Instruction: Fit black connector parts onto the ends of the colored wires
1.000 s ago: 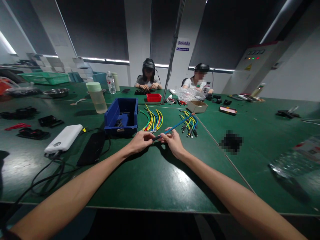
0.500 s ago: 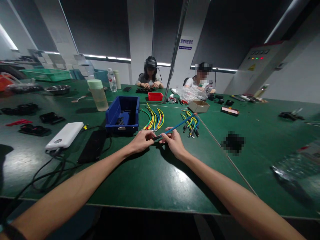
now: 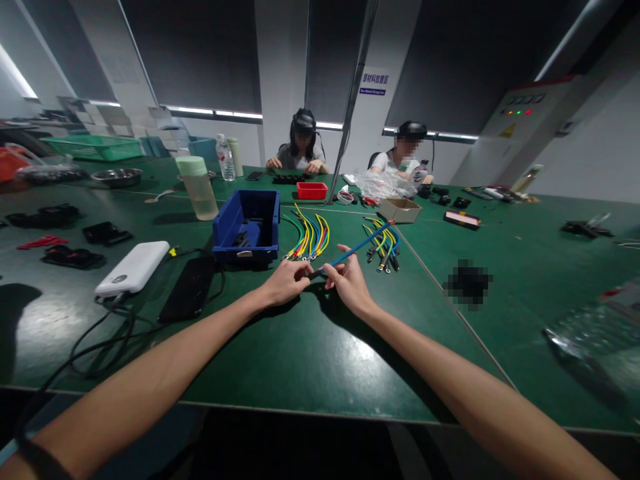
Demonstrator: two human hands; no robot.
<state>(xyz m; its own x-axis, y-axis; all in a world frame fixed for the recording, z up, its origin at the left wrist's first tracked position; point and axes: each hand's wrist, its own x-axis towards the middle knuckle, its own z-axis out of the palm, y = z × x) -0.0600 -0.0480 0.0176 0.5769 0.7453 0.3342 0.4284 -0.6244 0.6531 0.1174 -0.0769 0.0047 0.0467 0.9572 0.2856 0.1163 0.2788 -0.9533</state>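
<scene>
A thin blue wire (image 3: 353,251) runs slantwise just above the middle of the frame, straight and stiff-looking, its near end dark and its far end reaching up and to the right toward a loose bunch of coloured wires (image 3: 381,245). The left hand (image 3: 284,283) pinches the near end between thumb and fingertips, the other fingers curled in. The right hand (image 3: 349,284) grips the wire just beside it, fingers closed around it, so the two hands nearly touch. Both hover low over the green tabletop (image 3: 310,347), forearms stretching back to the lower corners of the frame.

To the left of the blue wire lies a second fanned bundle of wires (image 3: 307,239), yellow, green, red and blue, with metal lugs at the near ends. Left of that stands a blue bin (image 3: 246,228) with dark parts inside. Further left, a black phone (image 3: 188,289) and a white power bank (image 3: 133,268) lie on the tabletop with black cables trailing. Behind the bin stands a pale bottle with a green cap (image 3: 197,187). At the far side, two people sit working, a red tray (image 3: 312,191) before them.
</scene>
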